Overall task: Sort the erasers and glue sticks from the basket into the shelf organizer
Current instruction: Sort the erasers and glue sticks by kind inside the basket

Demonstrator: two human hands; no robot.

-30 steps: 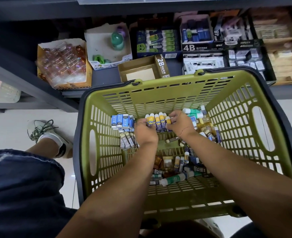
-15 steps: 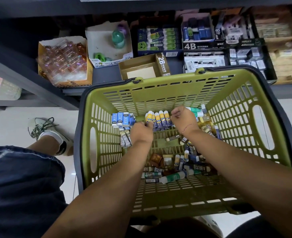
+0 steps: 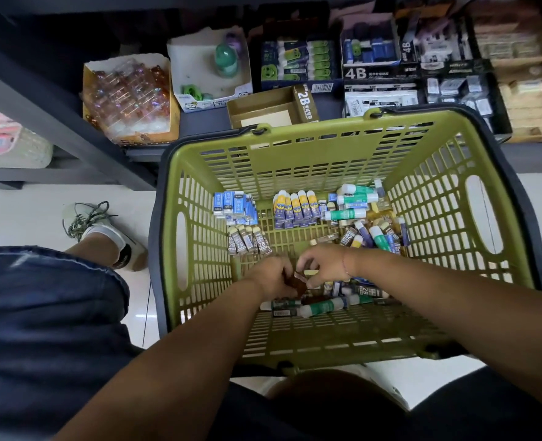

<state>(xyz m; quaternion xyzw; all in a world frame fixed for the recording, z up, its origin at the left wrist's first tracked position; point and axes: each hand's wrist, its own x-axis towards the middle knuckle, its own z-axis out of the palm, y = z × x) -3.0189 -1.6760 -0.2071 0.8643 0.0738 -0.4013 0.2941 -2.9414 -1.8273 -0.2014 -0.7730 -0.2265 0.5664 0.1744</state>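
left hand (image 3: 272, 280) + right hand (image 3: 323, 265): fingers curled, pinching small brown pieces (image 3: 299, 281), probably erasers, blurred | loose pile (image 3: 327, 305) just beside, in basket (image 3: 295, 160) | glue sticks (image 3: 296, 206), blue erasers (image 3: 234, 205) grouped at far wall | step: gathering like items | next: lift batch over rim to 2B box (image 3: 263, 109) on shelf (image 3: 206, 118), no spills

green plastic basket (image 3: 295, 160), glossy floor (image 3: 24, 214)
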